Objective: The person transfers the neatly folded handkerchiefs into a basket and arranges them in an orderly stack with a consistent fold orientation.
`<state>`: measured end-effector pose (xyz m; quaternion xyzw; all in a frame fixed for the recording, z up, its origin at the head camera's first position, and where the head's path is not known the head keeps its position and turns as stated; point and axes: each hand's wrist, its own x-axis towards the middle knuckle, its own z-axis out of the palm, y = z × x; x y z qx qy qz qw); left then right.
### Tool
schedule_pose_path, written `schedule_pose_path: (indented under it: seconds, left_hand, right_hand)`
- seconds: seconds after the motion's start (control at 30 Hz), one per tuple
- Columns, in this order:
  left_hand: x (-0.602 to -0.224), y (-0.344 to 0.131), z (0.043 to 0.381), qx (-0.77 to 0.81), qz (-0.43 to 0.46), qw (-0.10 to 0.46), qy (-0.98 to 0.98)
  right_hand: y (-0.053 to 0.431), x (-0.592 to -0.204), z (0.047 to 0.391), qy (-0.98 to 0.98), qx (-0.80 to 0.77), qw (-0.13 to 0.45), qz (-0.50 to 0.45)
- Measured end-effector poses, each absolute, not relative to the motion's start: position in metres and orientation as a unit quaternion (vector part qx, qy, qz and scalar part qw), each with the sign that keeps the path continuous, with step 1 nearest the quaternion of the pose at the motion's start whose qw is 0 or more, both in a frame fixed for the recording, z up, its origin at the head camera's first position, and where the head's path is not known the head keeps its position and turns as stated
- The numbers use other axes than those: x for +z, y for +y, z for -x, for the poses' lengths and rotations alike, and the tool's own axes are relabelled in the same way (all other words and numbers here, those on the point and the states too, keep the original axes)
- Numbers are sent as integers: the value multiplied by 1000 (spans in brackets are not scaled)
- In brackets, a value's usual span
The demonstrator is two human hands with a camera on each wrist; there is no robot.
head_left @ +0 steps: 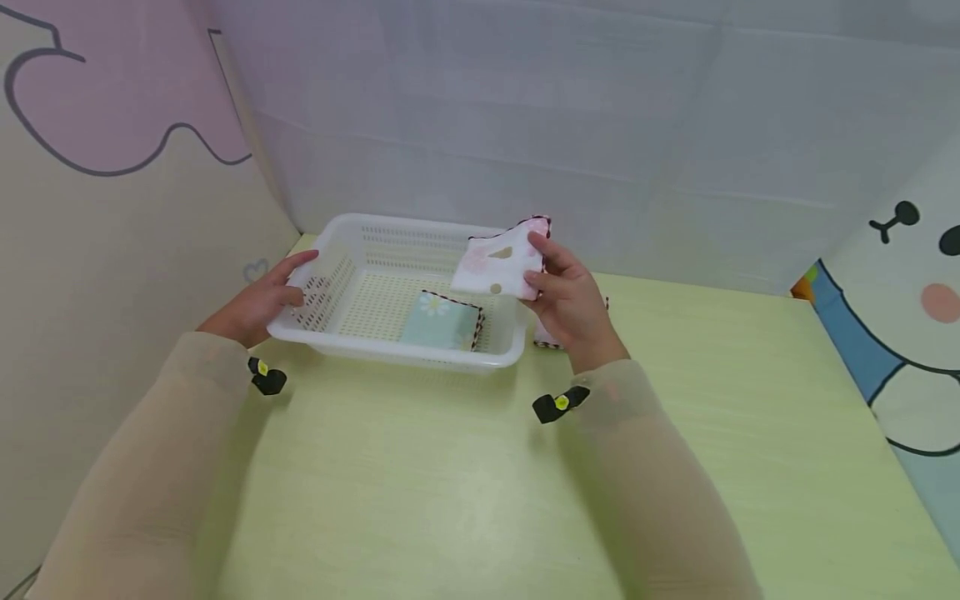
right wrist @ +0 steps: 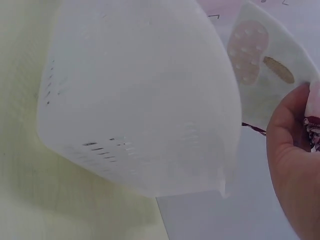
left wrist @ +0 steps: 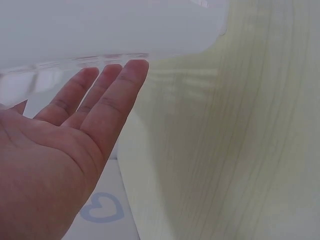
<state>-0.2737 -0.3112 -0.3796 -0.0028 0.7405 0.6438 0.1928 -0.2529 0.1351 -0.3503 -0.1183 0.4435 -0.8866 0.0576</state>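
A white plastic basket (head_left: 397, 354) with slotted walls sits on the table, and a folded light-green cloth with a daisy (head_left: 442, 321) lies inside it. My left hand (head_left: 258, 304) holds the basket's left end at the rim; in the left wrist view several fingers (left wrist: 117, 95) reach the outer wall from below. Above the basket's right end, my right hand (head_left: 566, 304) pinches a folded white-and-pink cloth (head_left: 480, 271) with dark-and-white edging. Brown and pink prints show on that cloth in the right wrist view. Partly hidden behind my right hand, another pinkish edged cloth (head_left: 546, 336) is on the table.
The pale yellow-green table (head_left: 420, 492) runs back to a light sheet-covered wall (head_left: 600, 125). A printed side panel (head_left: 112, 250) stands close at the left. At the right is a panel with a cartoon animal (head_left: 915, 333).
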Motion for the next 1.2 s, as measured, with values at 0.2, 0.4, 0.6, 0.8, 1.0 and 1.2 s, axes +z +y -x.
schedule_pose_path:
  seconds: [0.2, 0.4, 0.6, 0.8, 1.0, 1.2]
  left_hand:
    - [-379, -312, 274, 643, 4, 196, 740]
    - [-380, -312, 275, 641, 3, 194, 743]
    - [-381, -313, 276, 639, -7, 197, 744]
    - [-381, -315, 277, 636, -8, 197, 746]
    - [-380, -317, 276, 632, 2, 200, 749]
    - [-380, -318, 277, 634, 3, 200, 747]
  right_hand:
    - [121, -350, 253, 461, -878, 71, 104]
    - [107, -344, 250, 483, -867, 81, 94]
    - [98, -343, 249, 484, -866, 85, 88]
    - [87, -342, 249, 483, -867, 91, 87]
    - [74, -340, 245, 487, -864, 98, 78]
    - [59, -336, 244, 506, -854, 101, 61]
